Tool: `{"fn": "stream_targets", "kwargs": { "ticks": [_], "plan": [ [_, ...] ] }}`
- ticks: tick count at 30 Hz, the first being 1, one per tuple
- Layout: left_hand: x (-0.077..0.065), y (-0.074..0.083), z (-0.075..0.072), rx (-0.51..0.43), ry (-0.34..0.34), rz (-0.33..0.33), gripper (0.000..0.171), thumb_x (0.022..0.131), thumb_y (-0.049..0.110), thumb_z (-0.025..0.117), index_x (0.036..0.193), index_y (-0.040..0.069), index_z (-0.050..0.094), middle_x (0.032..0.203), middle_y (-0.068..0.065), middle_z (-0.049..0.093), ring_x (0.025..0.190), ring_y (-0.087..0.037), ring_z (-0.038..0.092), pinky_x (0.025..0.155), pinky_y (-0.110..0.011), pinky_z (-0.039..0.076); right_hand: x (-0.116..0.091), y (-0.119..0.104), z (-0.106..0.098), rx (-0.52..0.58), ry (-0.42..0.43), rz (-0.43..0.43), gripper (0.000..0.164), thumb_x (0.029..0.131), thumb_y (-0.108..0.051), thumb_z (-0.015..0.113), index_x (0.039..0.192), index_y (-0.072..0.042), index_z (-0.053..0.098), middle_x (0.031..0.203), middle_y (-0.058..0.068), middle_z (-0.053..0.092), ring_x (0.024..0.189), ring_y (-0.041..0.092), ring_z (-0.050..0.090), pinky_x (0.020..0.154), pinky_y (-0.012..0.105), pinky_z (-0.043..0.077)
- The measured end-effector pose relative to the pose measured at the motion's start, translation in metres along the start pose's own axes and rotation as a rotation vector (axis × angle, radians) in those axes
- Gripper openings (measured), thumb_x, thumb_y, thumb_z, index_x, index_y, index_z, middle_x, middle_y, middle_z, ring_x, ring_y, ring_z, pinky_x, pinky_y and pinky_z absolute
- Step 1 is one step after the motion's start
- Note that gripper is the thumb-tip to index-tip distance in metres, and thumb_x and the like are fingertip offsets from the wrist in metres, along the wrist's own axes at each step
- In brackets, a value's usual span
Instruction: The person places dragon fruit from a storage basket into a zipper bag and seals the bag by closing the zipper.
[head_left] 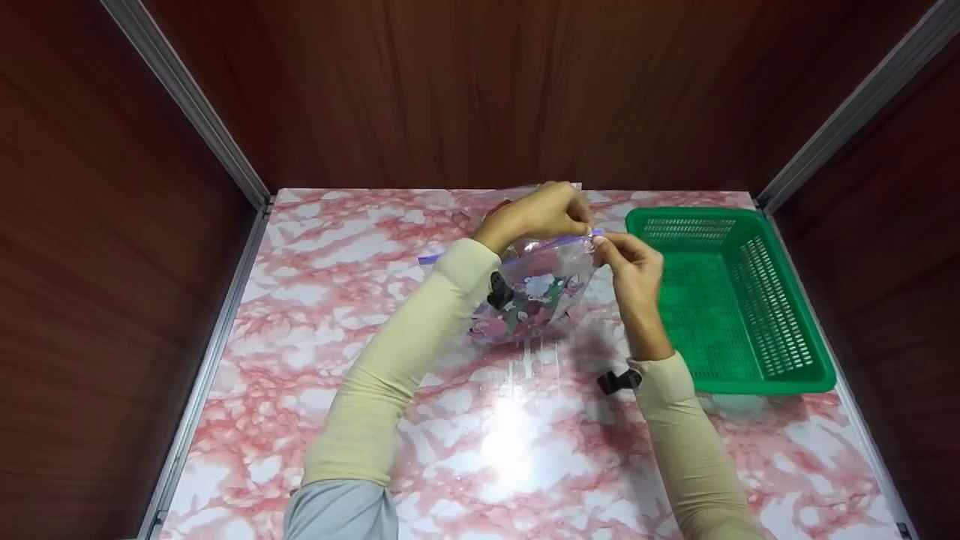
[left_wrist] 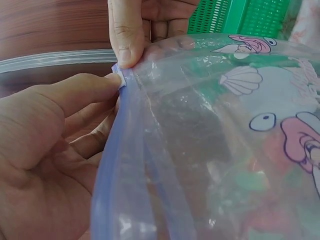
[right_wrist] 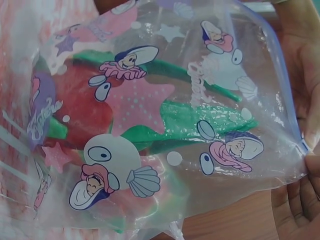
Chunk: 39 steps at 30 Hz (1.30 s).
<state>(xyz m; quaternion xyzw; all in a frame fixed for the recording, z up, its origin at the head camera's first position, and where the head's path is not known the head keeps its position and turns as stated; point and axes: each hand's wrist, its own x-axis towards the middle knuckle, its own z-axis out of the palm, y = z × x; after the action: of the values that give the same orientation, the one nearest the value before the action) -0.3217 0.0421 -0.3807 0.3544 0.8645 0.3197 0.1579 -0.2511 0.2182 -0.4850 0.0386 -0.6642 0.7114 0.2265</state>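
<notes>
A clear zip bag (head_left: 525, 296) printed with shells and starfish stands on the table, its purple zip edge uppermost. Red and green things (right_wrist: 85, 107) show through the plastic; their kind I cannot tell. My left hand (head_left: 546, 212) reaches across the top and pinches the small white slider (left_wrist: 122, 80) at the zip's right end. Right beside it, my right hand (head_left: 634, 262) pinches the bag's corner between thumb and fingers. In the left wrist view the two thumbs nearly meet at that corner.
A green perforated basket (head_left: 720, 315) stands on the right of the pink-and-white marbled table (head_left: 300, 360). Behind the zip bag lies more clear plastic (head_left: 480, 201), partly hidden by the left hand. Dark wood panels (head_left: 480, 90) enclose the table at the back and sides.
</notes>
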Motion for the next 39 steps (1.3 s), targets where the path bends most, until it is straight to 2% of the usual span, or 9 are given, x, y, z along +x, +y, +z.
{"fn": "stream_targets", "kwargs": {
  "ticks": [4, 12, 17, 24, 30, 36, 39],
  "plan": [
    [-0.002, -0.003, -0.001, -0.007, -0.002, -0.011, 0.019, 0.104, 0.014, 0.070, 0.115, 0.003, 0.081, 0.110, -0.011, 0.078, 0.082, -0.011, 0.055, 0.076, -0.021, 0.051, 0.001, 0.002, -0.001, 0.028, 0.012, 0.006, 0.016, 0.096, 0.004, 0.074, 0.096, 0.020, 0.073, 0.066, 0.001, 0.068, 0.058, 0.012, 0.062, 0.062, 0.022, 0.054],
    [-0.008, -0.010, -0.005, -0.017, -0.012, -0.029, 0.023, 0.104, 0.015, 0.071, 0.120, 0.002, 0.080, 0.120, -0.013, 0.078, 0.090, -0.013, 0.061, 0.090, -0.028, 0.060, 0.002, 0.001, -0.003, 0.007, 0.030, 0.042, 0.014, 0.095, 0.002, 0.075, 0.095, 0.015, 0.076, 0.066, -0.002, 0.068, 0.059, 0.013, 0.062, 0.062, 0.023, 0.053],
    [-0.012, -0.013, -0.008, -0.011, -0.023, -0.043, 0.024, 0.104, 0.016, 0.071, 0.121, 0.002, 0.079, 0.120, -0.013, 0.078, 0.090, -0.014, 0.061, 0.090, -0.028, 0.059, 0.003, 0.001, -0.004, 0.019, 0.040, 0.054, 0.013, 0.094, 0.002, 0.074, 0.094, 0.014, 0.076, 0.065, -0.001, 0.067, 0.058, 0.013, 0.061, 0.060, 0.023, 0.051],
    [-0.016, -0.018, -0.012, -0.004, -0.028, -0.014, 0.021, 0.103, 0.016, 0.072, 0.116, 0.003, 0.081, 0.115, -0.012, 0.079, 0.089, -0.012, 0.059, 0.087, -0.026, 0.057, 0.003, 0.001, -0.005, 0.015, 0.051, 0.050, 0.012, 0.093, 0.001, 0.077, 0.093, 0.014, 0.077, 0.064, 0.001, 0.066, 0.058, 0.013, 0.060, 0.059, 0.022, 0.050],
    [-0.019, -0.021, -0.015, -0.006, -0.028, 0.001, 0.019, 0.103, 0.015, 0.072, 0.115, 0.003, 0.081, 0.117, -0.012, 0.079, 0.093, -0.013, 0.062, 0.095, -0.030, 0.058, 0.002, -0.001, -0.005, 0.021, 0.061, 0.055, 0.013, 0.093, 0.001, 0.077, 0.093, 0.014, 0.077, 0.065, 0.003, 0.066, 0.058, 0.015, 0.060, 0.058, 0.022, 0.051],
    [-0.022, -0.023, -0.018, -0.002, -0.040, 0.001, 0.020, 0.102, 0.015, 0.072, 0.116, 0.003, 0.081, 0.119, -0.012, 0.079, 0.095, -0.013, 0.063, 0.096, -0.030, 0.058, 0.002, -0.001, -0.006, 0.082, 0.070, 0.075, 0.008, 0.093, 0.003, 0.076, 0.087, 0.007, 0.079, 0.065, 0.004, 0.066, 0.059, 0.015, 0.059, 0.057, 0.022, 0.050],
    [-0.023, -0.024, -0.020, 0.005, -0.046, 0.005, 0.019, 0.102, 0.014, 0.072, 0.115, 0.003, 0.082, 0.118, -0.012, 0.079, 0.094, -0.012, 0.061, 0.092, -0.028, 0.056, 0.003, 0.000, -0.008, 0.108, 0.065, 0.065, 0.008, 0.094, 0.004, 0.075, 0.087, 0.008, 0.079, 0.065, 0.005, 0.067, 0.058, 0.015, 0.058, 0.056, 0.023, 0.049]
  ]
}}
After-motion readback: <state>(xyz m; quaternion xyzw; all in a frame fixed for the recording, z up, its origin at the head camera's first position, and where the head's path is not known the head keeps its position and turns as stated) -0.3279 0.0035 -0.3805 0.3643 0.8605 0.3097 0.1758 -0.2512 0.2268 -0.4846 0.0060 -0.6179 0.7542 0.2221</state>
